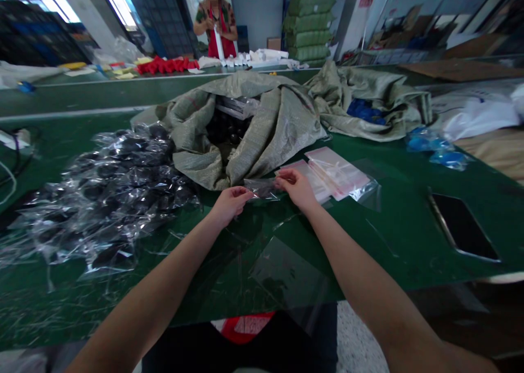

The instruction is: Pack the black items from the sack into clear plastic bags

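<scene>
Between my two hands a small clear plastic bag (264,189) is stretched above the green table (229,275). My left hand (232,203) pinches its left end, and my right hand (297,186) has fingers closed on its right end. Just beyond, a large woven sack (278,130) lies with its mouth open, showing dark round items (234,132) inside. To the left spreads a big pile of dark items in clear bags (118,182). Flat stacks of clear bags (338,171) lie right of my right hand.
A phone (464,226) lies at the right. Behind are a second sack (364,97) with blue items (366,111) and blue bagged items (438,146). Loose clear film (289,275) lies near the front edge. A person (215,21) stands across the far table.
</scene>
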The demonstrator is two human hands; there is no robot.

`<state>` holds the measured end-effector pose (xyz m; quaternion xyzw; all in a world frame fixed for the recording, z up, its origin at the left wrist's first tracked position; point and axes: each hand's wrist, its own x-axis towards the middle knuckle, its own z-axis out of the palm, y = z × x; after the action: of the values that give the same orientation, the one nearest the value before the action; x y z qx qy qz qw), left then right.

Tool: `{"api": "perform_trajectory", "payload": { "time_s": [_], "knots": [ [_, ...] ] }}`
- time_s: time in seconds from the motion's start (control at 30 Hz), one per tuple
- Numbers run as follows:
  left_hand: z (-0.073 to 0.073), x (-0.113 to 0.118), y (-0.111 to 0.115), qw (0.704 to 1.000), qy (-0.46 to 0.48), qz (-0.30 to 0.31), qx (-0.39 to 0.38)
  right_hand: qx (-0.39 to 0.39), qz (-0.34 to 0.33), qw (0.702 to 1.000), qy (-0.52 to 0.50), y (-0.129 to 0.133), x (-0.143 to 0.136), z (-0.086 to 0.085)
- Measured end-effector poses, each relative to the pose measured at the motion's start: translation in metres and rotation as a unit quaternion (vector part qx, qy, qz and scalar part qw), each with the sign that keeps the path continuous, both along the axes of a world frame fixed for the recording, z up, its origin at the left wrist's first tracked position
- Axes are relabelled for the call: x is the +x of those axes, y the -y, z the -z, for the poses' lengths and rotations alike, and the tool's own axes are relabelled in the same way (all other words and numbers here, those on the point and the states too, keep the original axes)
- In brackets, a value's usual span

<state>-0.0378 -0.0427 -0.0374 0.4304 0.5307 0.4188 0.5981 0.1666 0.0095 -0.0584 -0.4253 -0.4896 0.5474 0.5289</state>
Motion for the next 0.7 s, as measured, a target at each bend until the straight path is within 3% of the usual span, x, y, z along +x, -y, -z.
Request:
{"api": "perform_trajectory", "payload": {
  "time_s": [0.2,0.37,0.7],
  "knots": [
    [-0.0004,-0.0029,-0.001,1.0,0.012,-0.015,0.013,-0.053,-0.03,0.995,-0.077,0.0016,0.0021,-0.0054],
    [0.0002,-0.0029,-0.0012,1.0,0.015,-0.017,0.014,-0.057,-0.06,0.995,-0.054,0.0052,0.0009,-0.0038],
    [-0.0001,-0.0009,0.0001,0.999,0.044,-0.021,0.024,-0.048,-0.051,0.997,-0.028,0.0062,-0.002,0.0021]
  ]
}}
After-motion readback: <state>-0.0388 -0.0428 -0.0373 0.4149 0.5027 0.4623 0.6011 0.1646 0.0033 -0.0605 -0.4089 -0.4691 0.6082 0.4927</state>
